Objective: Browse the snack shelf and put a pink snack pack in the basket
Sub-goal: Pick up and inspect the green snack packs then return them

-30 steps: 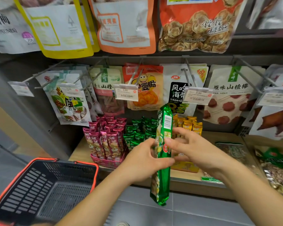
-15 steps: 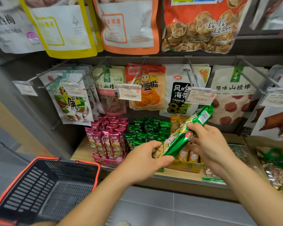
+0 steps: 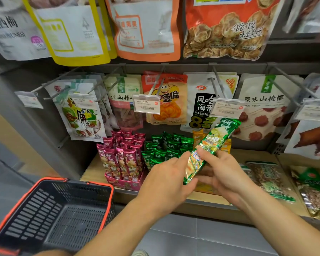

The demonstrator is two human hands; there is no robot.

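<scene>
The left hand (image 3: 166, 182) and right hand (image 3: 227, 176) each have a closed grip on a tilted green pack (image 3: 211, 145), right of the pink packs (image 3: 122, 156), which stand untouched. The basket (image 3: 67, 218) sits below-left of those. The risk is that the wrong colour goes in, or that a careless reach topples the pink row.

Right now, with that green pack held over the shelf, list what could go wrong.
1. The green pack is the wrong colour. If it goes into the basket, the task probably fails, since the pink packs stand untouched.
2. It is held tilted, just in front of the shelved green packs. Pushing it back carelessly could knock some over.
</scene>
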